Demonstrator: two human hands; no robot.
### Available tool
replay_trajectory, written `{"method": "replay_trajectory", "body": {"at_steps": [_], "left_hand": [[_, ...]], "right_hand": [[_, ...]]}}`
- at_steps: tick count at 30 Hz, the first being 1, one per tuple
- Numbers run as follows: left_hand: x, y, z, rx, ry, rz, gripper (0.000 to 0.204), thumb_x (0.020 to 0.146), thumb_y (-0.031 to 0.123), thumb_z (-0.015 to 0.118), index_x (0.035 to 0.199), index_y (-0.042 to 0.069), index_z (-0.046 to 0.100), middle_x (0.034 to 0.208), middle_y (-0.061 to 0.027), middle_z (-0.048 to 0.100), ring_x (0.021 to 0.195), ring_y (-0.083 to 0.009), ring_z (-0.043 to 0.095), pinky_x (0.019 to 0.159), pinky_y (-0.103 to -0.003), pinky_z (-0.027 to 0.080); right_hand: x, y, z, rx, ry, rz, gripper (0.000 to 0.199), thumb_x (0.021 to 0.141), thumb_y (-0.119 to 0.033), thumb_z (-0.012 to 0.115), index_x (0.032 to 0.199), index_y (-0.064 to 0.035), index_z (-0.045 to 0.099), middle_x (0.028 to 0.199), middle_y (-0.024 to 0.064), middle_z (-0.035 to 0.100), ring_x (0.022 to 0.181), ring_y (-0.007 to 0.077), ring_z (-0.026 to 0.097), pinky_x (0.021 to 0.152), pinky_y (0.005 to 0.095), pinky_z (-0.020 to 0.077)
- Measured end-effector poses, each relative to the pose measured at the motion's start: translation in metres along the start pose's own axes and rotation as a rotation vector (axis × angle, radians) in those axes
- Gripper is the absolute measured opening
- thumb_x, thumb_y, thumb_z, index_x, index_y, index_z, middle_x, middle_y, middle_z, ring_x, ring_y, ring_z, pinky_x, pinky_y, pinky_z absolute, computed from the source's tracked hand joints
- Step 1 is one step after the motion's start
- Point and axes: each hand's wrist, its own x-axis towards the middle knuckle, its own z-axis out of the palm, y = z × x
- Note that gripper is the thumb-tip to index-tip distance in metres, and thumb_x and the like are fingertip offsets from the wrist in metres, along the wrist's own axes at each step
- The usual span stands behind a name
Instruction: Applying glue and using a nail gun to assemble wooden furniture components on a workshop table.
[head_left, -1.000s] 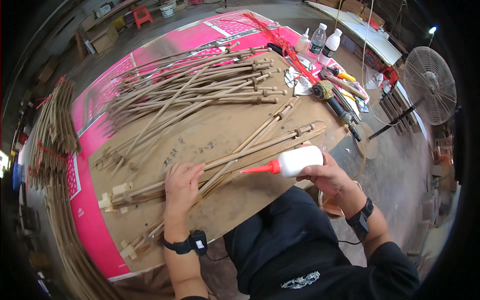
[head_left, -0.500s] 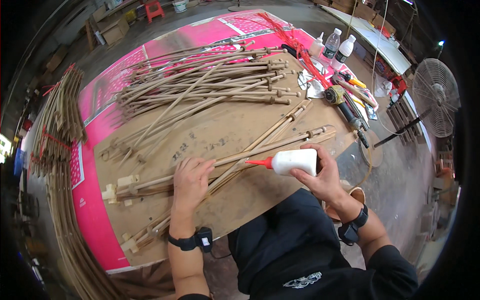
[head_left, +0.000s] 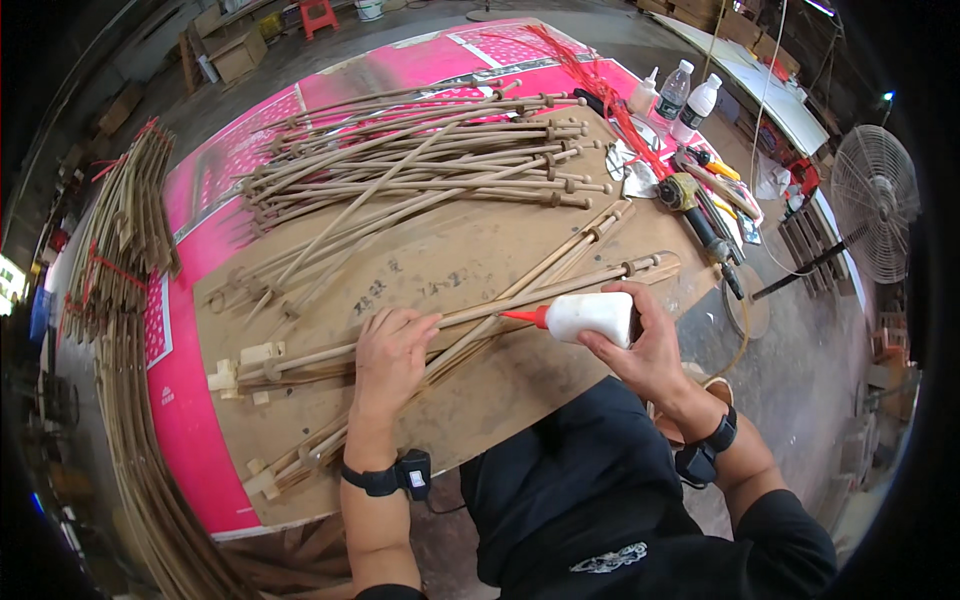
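Note:
My right hand is wrapped around a white squeeze bottle with a red nozzle, held sideways above the cardboard. Its nozzle points left, its tip just beside a long wooden rod. Closed on that rod farther left is my left hand, partly hiding it. The rod has small knobs near its right end and runs left to pale wooden blocks. Beneath it, other thin rods cross at an angle.
Behind lies a heap of knobbed rods. Tied rod bundles stand at the left. On the right are a power tool, plastic bottles, red ties and a fan. Cardboard covers the table.
The view has shifted slightly. The bottle's nozzle has tilted up a little, its tip closer to the rod. Both hands keep their hold.

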Motion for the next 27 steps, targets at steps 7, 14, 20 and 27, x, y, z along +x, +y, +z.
{"method": "replay_trajectory", "body": {"at_steps": [7,14,20,27], "left_hand": [[0.000,0.001,-0.002,-0.014,0.001,0.008,0.017,0.089,0.010,0.078,0.105,0.009,0.081,0.098,-0.0079,0.073,0.097,-0.0311,0.066,0.088,-0.043,0.051],[0.000,0.003,-0.001,-0.022,0.024,0.007,0.017,0.088,0.009,0.078,0.104,0.009,0.081,0.097,-0.0069,0.073,0.096,-0.0302,0.066,0.088,-0.042,0.051],[0.001,0.001,0.002,-0.034,0.029,0.016,0.017,0.087,0.008,0.078,0.104,0.009,0.081,0.095,-0.0064,0.072,0.096,-0.0299,0.067,0.088,-0.042,0.051],[-0.004,-0.005,-0.001,0.009,0.025,0.015,0.016,0.092,0.014,0.076,0.107,0.010,0.082,0.098,-0.0087,0.073,0.098,-0.0324,0.066,0.088,-0.044,0.053]], "right_hand": [[0.001,-0.005,0.002,-0.037,0.031,-0.034,0.061,0.082,-0.017,0.096,0.130,-0.0037,0.061,0.107,0.0138,0.075,0.098,0.0239,0.075,0.084,0.0371,0.0593],[-0.004,-0.007,0.000,-0.144,0.027,-0.084,0.062,0.081,-0.017,0.096,0.130,-0.0051,0.061,0.110,0.0140,0.074,0.100,0.0255,0.074,0.085,0.0379,0.0590],[-0.014,-0.007,-0.006,0.032,-0.036,-0.045,0.061,0.081,-0.014,0.096,0.130,-0.0046,0.061,0.109,0.0116,0.073,0.099,0.0223,0.073,0.086,0.0376,0.0587],[-0.005,-0.026,-0.003,0.538,-0.132,0.274,0.065,0.084,-0.006,0.090,0.138,-0.0030,0.053,0.115,0.0097,0.071,0.103,0.0181,0.072,0.078,0.0314,0.0636]]}}
